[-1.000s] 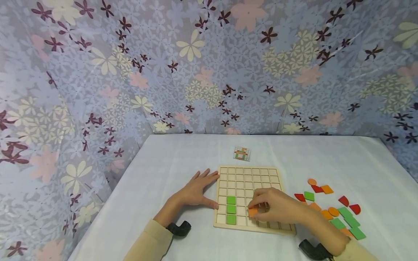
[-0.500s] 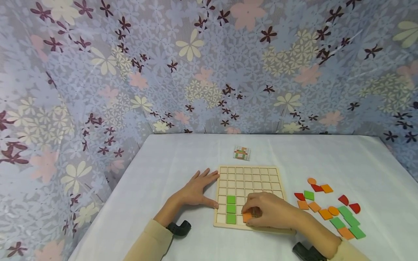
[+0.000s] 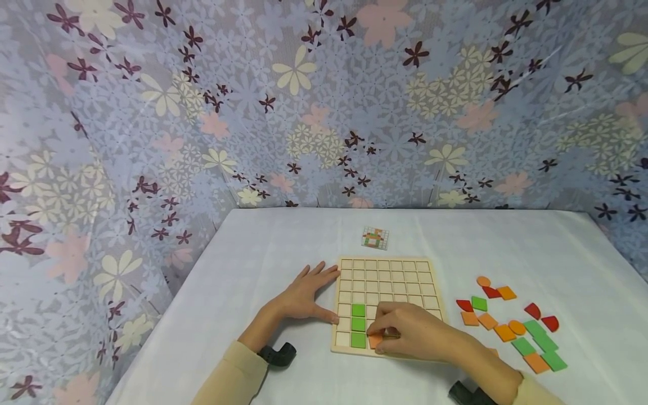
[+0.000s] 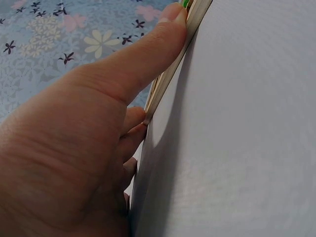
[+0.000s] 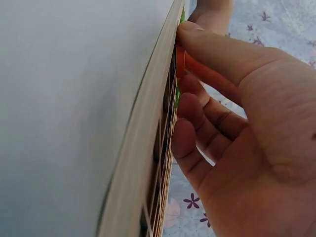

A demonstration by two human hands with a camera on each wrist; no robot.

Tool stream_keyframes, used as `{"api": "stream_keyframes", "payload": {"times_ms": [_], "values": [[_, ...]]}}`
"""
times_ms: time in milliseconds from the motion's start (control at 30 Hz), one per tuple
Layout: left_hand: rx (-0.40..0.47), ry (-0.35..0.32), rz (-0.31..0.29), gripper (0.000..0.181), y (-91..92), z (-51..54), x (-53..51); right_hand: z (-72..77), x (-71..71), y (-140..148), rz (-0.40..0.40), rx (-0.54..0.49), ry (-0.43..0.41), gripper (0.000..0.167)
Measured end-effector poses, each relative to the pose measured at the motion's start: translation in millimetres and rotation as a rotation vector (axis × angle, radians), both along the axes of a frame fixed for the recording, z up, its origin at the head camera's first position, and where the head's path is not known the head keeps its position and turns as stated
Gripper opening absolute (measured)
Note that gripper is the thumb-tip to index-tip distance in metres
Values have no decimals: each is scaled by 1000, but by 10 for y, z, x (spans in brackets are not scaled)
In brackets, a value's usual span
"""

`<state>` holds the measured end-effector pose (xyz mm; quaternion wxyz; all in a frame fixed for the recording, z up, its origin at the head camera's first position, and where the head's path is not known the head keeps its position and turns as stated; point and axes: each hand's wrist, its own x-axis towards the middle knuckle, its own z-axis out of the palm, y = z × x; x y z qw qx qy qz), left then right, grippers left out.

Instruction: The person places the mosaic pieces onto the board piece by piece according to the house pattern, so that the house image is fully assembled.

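A person in beige sleeves works at a white-covered bench before a flowered backdrop. At left, a black device sits at the wrist of the left hand, its fingers spread, thumb and fingertips touching the left edge of a wooden grid board; it lies just as it did a second ago. Three green tiles fill a line in the board's second column from the left, at its near end, unchanged. Beyond the far edge lies a small card printed with a coloured pattern on a grid, any writing too small to read. An orange tile, over the fourth column a second earlier, has slid left and nearer to the third column of the nearest row, just right of the nearest green tile; whether it is fully seated cannot be told. The right hand pinches it between thumb and fingers, having shifted left with it. At right, loose pieces in red, orange and green lie scattered in the same places; a further sliver of orange now shows beside the right forearm.
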<state>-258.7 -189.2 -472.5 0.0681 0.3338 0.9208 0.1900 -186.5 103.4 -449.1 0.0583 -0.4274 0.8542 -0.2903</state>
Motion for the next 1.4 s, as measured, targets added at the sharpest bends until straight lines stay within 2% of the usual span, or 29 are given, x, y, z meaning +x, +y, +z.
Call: {"api": "stream_keyframes", "payload": {"times_ms": [133,467,700,967,1233,1400], "values": [[2,-1,3,109,5,8,5,0,-3,-36,11,10,9,25],[14,0,0,109,4,16,14,27,-19,4,-3,48,32,22],[2,0,3,109,15,-10,20,16,-36,179,-29,47,-6,19],[12,3,2,109,12,27,29,23,-69,409,-76,17,-24,17],[16,8,-10,110,-1,11,13,55,-72,669,-106,-2,-50,22],[18,9,-8,109,1,2,9,55,-84,890,-166,-3,-58,24]]}}
